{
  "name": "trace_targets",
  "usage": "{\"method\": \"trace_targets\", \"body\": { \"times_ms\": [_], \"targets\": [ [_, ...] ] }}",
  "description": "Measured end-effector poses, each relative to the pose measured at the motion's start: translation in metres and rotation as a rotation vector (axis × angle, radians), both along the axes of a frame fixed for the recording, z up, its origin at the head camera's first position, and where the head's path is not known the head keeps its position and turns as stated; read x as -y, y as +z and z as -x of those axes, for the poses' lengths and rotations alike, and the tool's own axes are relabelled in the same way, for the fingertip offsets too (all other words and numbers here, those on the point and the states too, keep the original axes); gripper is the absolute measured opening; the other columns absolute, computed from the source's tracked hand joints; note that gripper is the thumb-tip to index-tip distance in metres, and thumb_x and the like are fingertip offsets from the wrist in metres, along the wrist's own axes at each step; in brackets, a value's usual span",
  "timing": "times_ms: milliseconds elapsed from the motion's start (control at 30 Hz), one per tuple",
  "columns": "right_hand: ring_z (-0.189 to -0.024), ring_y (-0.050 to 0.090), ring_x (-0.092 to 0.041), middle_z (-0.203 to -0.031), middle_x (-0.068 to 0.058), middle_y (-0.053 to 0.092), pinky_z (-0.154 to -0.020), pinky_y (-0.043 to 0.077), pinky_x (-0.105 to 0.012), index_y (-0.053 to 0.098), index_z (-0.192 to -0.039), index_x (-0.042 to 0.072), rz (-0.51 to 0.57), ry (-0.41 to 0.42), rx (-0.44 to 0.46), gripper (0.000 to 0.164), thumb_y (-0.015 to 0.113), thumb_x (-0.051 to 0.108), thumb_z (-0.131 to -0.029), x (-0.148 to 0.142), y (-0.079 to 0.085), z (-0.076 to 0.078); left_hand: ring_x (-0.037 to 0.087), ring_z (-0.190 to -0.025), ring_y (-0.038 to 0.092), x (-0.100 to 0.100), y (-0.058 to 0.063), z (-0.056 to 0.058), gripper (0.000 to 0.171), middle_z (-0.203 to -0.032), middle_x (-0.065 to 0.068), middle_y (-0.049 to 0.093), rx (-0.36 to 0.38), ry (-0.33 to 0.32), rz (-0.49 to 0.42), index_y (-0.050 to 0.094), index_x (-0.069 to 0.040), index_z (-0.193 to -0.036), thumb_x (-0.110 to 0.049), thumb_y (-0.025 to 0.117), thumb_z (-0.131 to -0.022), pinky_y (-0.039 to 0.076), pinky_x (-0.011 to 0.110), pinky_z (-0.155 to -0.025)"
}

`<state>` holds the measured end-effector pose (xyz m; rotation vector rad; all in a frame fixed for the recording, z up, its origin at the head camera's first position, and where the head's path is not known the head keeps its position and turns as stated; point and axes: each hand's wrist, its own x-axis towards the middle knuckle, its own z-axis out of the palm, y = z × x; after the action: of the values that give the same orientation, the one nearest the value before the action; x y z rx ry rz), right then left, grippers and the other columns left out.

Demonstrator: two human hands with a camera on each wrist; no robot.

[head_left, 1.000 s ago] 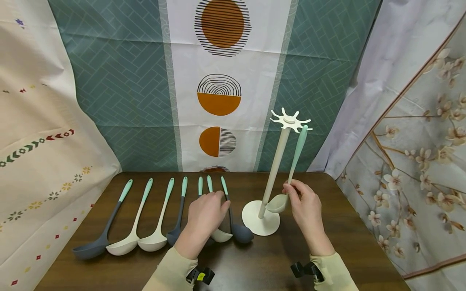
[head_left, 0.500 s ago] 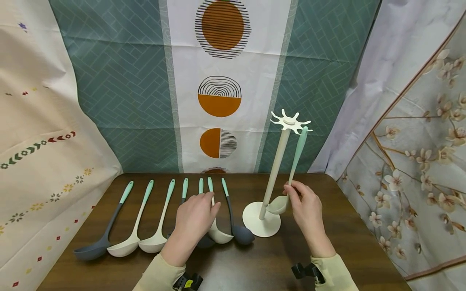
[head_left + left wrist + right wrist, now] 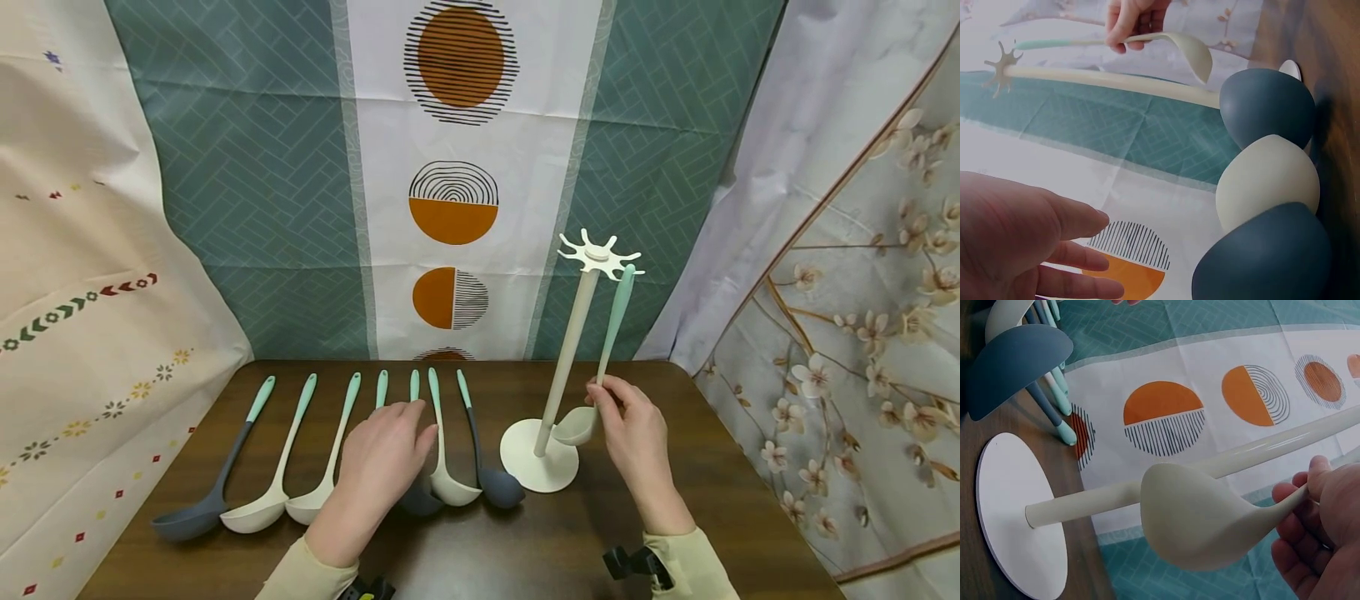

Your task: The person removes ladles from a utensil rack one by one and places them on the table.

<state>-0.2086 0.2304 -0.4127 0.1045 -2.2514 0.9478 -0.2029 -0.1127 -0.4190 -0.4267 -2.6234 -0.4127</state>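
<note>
My right hand (image 3: 633, 429) pinches a cream ladle (image 3: 1194, 519) low on its stem, just above the bowl. The ladle stands upright beside a white utensil stand (image 3: 570, 358), its mint handle end right at one of the stand's hook arms (image 3: 628, 268). Over the row of ladles on the table, my left hand (image 3: 378, 454) hovers with nothing in its grasp; its fingers look extended in the left wrist view. Nearest to it are a dark ladle (image 3: 422, 502) and a cream ladle (image 3: 454, 492). Another dark ladle's middle is hidden under this hand.
Left of that hand lie a dark ladle (image 3: 191, 518) and two cream ladles (image 3: 255, 512). A dark ladle (image 3: 500, 490) rests bowl-down near the stand's round base (image 3: 521, 462). Patterned cloth (image 3: 247, 208) hangs behind the brown table (image 3: 517, 550).
My left hand has moved left along the row, uncovering the cream ladle and part of the dark one beside it. The right hand keeps its pinch on the cream ladle at the stand.
</note>
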Motion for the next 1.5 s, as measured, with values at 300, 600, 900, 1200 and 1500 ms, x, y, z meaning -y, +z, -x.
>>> {"method": "trace_targets", "body": {
  "times_ms": [300, 600, 900, 1200, 1500],
  "targets": [
    [-0.097, 0.067, -0.022, -0.102, -0.002, 0.080, -0.078, 0.050, -0.048, 0.082, -0.125, 0.014, -0.045, -0.021, 0.038, 0.021, 0.077, 0.014, -0.105, -0.001, -0.001, -0.006, 0.040, -0.104, 0.075, 0.007, 0.004, -0.003, 0.039, -0.118, 0.016, 0.078, -0.037, 0.004, 0.009, 0.077, -0.002, -0.127, -0.030, 0.084, -0.100, 0.062, 0.056, -0.081],
    [-0.093, 0.065, -0.019, -0.099, 0.000, 0.078, -0.077, 0.049, -0.044, 0.082, -0.120, 0.015, -0.078, -0.024, 0.060, 0.017, 0.079, 0.013, -0.103, -0.001, 0.000, -0.011, 0.040, -0.111, 0.074, 0.012, 0.007, -0.005, 0.042, -0.122, 0.016, 0.078, -0.046, 0.011, -0.020, 0.077, -0.001, -0.128, -0.029, 0.086, -0.099, 0.062, 0.057, -0.086],
    [-0.093, 0.067, -0.018, -0.099, 0.001, 0.079, -0.077, 0.050, -0.044, 0.083, -0.115, 0.016, -0.071, -0.027, 0.055, 0.013, 0.081, 0.012, -0.102, -0.001, 0.003, -0.016, 0.041, -0.113, 0.073, 0.012, 0.008, -0.005, 0.042, -0.123, 0.017, 0.078, -0.053, -0.002, -0.015, 0.076, 0.000, -0.129, -0.029, 0.086, -0.099, 0.062, 0.057, -0.089],
    [-0.093, 0.065, -0.017, -0.100, 0.002, 0.080, -0.076, 0.050, -0.044, 0.083, -0.117, 0.015, -0.087, -0.020, 0.025, 0.016, 0.080, 0.011, -0.102, -0.004, 0.007, -0.019, 0.041, -0.111, 0.074, 0.010, 0.007, -0.006, 0.041, -0.122, 0.016, 0.078, -0.057, -0.004, -0.004, 0.077, -0.001, -0.129, -0.028, 0.086, -0.099, 0.062, 0.057, -0.087],
    [-0.092, 0.065, -0.017, -0.101, 0.002, 0.080, -0.075, 0.049, -0.041, 0.083, -0.119, 0.015, -0.092, -0.014, 0.019, 0.017, 0.079, 0.009, -0.103, -0.004, 0.011, -0.020, 0.042, -0.111, 0.073, 0.008, 0.007, -0.006, 0.041, -0.123, 0.017, 0.077, -0.049, -0.012, 0.007, 0.076, -0.001, -0.129, -0.029, 0.084, -0.100, 0.061, 0.057, -0.089]
  ]
}}
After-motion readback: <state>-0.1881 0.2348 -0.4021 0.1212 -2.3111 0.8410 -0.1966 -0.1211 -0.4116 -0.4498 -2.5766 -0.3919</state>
